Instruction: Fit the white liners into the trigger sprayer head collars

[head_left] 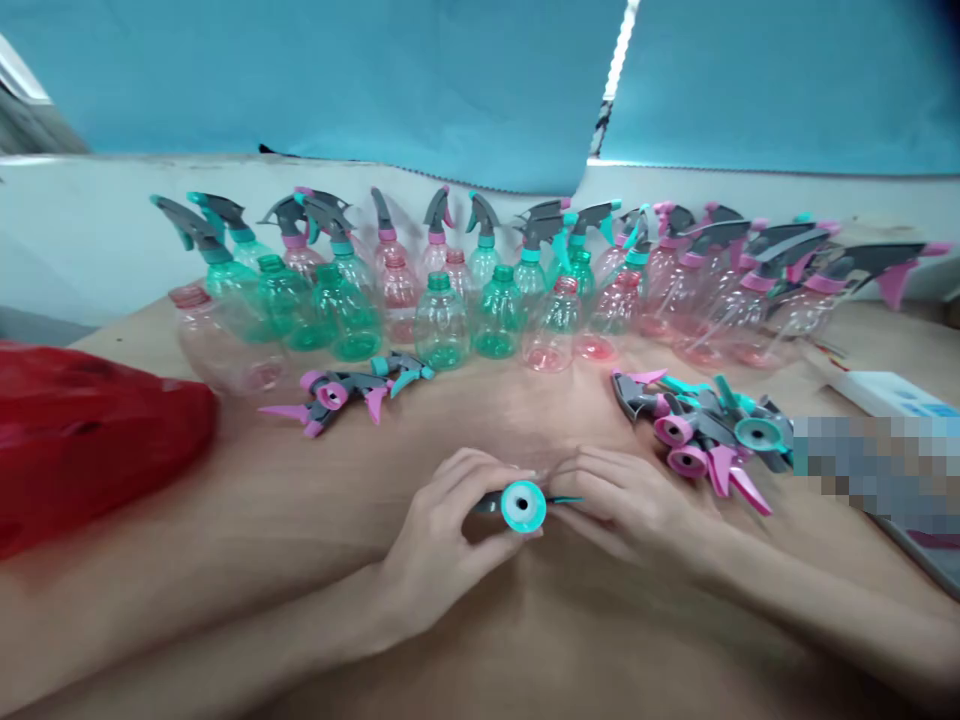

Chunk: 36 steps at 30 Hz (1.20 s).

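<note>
While I am watching from afar, table [300,500]: it is carrying everything, its far edge running beside the wall [90,215].
Bottles [442,335]: they are standing in rows along the far edge, many rear ones wearing spray tops, several front ones showing bare necks.
Red bundle [112,450]: it is lying at the left edge, blurring too much for me to identify.
Right heap [705,430]: loose pink and turquoise spray tops are lying toward the right edge.
Left heap [352,385]: fewer loose ones are lying just in front of the bottles.
Left hand [442,520]: I am pinching the collar [523,520], fingers above, thumb below.
Right hand [622,495]: bunched fingers are seemingly pinching the trigger [568,499]; some contact is hiding from me.
Held spray head [517,505]: it is sitting between both hands, over the table's middle, well apart from the far edge. I am judging it light, stiff and hardly fragile, perhaps slippery where smooth.
Collar: I am favouring this round rim as the main hold, but it may be turning freely, so I am wanting the grey body [490,503] steadied too.
Trigger: I am rating this thin part a poor handle, since it is probably swinging under pressure.
</note>
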Motion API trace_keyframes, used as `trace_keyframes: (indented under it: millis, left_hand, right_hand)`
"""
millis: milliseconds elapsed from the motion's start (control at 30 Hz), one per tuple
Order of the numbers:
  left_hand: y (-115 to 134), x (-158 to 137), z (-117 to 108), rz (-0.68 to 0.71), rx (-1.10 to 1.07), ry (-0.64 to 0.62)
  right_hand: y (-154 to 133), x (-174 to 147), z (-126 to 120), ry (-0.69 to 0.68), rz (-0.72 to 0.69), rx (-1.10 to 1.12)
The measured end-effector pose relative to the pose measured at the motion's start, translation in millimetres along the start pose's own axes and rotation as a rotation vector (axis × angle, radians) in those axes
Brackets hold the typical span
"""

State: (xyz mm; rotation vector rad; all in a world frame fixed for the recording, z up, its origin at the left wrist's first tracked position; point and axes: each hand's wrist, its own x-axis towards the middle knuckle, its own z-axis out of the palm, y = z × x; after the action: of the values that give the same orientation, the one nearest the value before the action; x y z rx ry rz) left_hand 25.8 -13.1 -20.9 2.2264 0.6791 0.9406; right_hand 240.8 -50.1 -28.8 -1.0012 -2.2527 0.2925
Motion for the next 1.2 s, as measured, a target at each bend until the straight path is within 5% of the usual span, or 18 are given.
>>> trace_keyframes:
  millis: [200,767,1067,1200]
  left_hand:
    - [-8.3,11.6,6.5,0.059,-0.002,-0.036]
    - [-9.7,11.6,2.2,0.061,-0.027,-0.036]
    - [-8.3,12.2,-0.4,0.074,0.005,0.001]
    - [-6.0,12.9,-1.0,0.047,0.019,0.014]
  right_hand:
    - [8.7,-10.5,8.8,0.107,-0.067,-0.068]
    - [-3.8,-8.3,-5.0,0.107,0.005,-0.027]
    - [-36.8,11.5,-27.7,0.112,0.225,0.232]
    - [-46.4,14.1,-28.2,-0.103,0.433,0.368]
